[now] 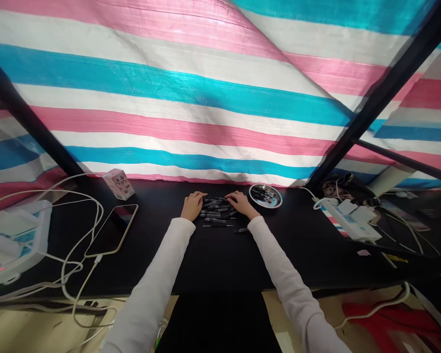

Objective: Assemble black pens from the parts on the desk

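Near the desk's point(220, 264) back edge, pens point(212, 214) are being flanked by left hand point(193, 205) and right hand point(242, 203), grip impossible to tell; scattering is being risked by uneven pressure.

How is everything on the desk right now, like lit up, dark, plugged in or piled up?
Dark pen-like pieces: loosely piled, a few apart
Left hand: at the pile's left edge, grip unclear
Right hand: at its right edge, grip unclear
Round dish: holding similar pieces
Phone: lying flat, screen dark, cable plugged in
Left power strip: red light on, plugs in
Right power strip: plugs in
Small box: standing
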`<state>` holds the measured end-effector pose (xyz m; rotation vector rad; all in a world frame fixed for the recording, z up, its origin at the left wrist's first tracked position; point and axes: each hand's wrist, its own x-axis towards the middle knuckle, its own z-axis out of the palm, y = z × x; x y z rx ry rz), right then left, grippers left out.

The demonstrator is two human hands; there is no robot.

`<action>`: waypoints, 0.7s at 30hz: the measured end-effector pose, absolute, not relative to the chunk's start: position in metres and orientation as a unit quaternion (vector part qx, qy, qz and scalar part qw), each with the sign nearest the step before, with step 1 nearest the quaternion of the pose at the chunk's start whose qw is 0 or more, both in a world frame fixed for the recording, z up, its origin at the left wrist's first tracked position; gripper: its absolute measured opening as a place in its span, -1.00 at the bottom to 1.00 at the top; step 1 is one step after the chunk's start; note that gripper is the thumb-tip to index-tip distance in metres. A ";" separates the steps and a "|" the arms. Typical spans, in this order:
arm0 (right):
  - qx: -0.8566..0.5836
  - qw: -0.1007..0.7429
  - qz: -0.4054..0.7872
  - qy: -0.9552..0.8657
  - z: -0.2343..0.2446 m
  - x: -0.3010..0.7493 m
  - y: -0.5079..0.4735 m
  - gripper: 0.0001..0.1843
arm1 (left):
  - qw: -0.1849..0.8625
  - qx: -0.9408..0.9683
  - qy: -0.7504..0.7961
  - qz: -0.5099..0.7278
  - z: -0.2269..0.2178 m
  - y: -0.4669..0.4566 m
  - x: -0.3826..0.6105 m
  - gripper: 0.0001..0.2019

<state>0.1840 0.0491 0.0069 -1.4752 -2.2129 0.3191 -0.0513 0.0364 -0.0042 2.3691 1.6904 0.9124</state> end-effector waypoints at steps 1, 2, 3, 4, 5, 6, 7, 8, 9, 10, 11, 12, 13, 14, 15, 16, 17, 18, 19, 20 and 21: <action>-0.528 0.252 0.121 -0.802 0.005 0.186 0.047 -0.74 | 0.037 0.772 0.554 0.308 -0.004 0.035 -0.051 -0.68; -0.520 0.275 0.128 -0.799 0.004 0.188 0.045 -0.73 | 0.030 0.768 0.555 0.319 -0.003 0.035 -0.050 -0.69; -0.511 0.297 0.135 -0.795 0.002 0.190 0.044 -0.73 | 0.025 0.763 0.556 0.330 -0.003 0.034 -0.050 -0.70; -0.503 0.316 0.142 -0.792 0.000 0.192 0.043 -0.72 | 0.022 0.758 0.556 0.340 -0.002 0.033 -0.049 -0.72; -0.495 0.331 0.147 -0.789 -0.002 0.193 0.042 -0.72 | 0.021 0.756 0.554 0.349 -0.001 0.032 -0.048 -0.73; -0.488 0.344 0.149 -0.788 -0.004 0.195 0.042 -0.72 | 0.020 0.754 0.551 0.357 -0.001 0.031 -0.047 -0.73; -0.482 0.355 0.148 -0.788 -0.005 0.196 0.041 -0.72 | 0.020 0.755 0.545 0.363 0.000 0.030 -0.046 -0.74; -0.477 0.363 0.143 -0.788 -0.006 0.197 0.040 -0.72 | 0.020 0.759 0.537 0.368 0.001 0.028 -0.044 -0.74; -0.475 0.369 0.136 -0.787 -0.007 0.197 0.039 -0.72 | 0.020 0.766 0.525 0.371 0.002 0.026 -0.042 -0.75; -0.477 0.375 0.127 -0.784 -0.007 0.198 0.038 -0.72 | 0.022 0.775 0.510 0.371 0.004 0.024 -0.040 -0.75; -0.482 0.381 0.118 -0.780 -0.007 0.198 0.036 -0.71 | 0.024 0.787 0.494 0.370 0.005 0.021 -0.038 -0.75; -0.488 0.387 0.107 -0.775 -0.006 0.199 0.033 -0.71 | 0.028 0.798 0.478 0.366 0.006 0.019 -0.036 -0.75; -0.494 0.391 0.094 -0.771 -0.005 0.200 0.031 -0.71 | 0.032 0.808 0.464 0.363 0.007 0.016 -0.035 -0.75; -0.498 0.395 0.080 -0.768 -0.003 0.201 0.028 -0.71 | 0.037 0.815 0.453 0.360 0.008 0.014 -0.034 -0.74; -0.500 0.399 0.066 -0.766 -0.002 0.202 0.026 -0.71 | 0.041 0.819 0.444 0.360 0.008 0.012 -0.033 -0.74; -0.499 0.400 0.051 -0.767 0.000 0.204 0.024 -0.71 | 0.046 0.823 0.436 0.362 0.008 0.011 -0.032 -0.74; -0.498 0.399 0.037 -0.769 0.001 0.205 0.022 -0.72 | 0.049 0.825 0.428 0.365 0.008 0.010 -0.032 -0.74; -0.497 0.397 0.023 -0.771 0.002 0.207 0.021 -0.72 | 0.053 0.828 0.419 0.368 0.008 0.009 -0.031 -0.74; -0.498 0.392 0.009 -0.773 0.002 0.208 0.020 -0.72 | 0.055 0.832 0.408 0.371 0.008 0.009 -0.031 -0.74; -0.502 0.386 -0.004 -0.774 0.003 0.209 0.019 -0.73 | 0.058 0.837 0.396 0.373 0.008 0.008 -0.031 -0.74; -0.507 0.379 -0.019 -0.774 0.003 0.209 0.018 -0.73 | 0.061 0.841 0.385 0.375 0.009 0.008 -0.030 -0.75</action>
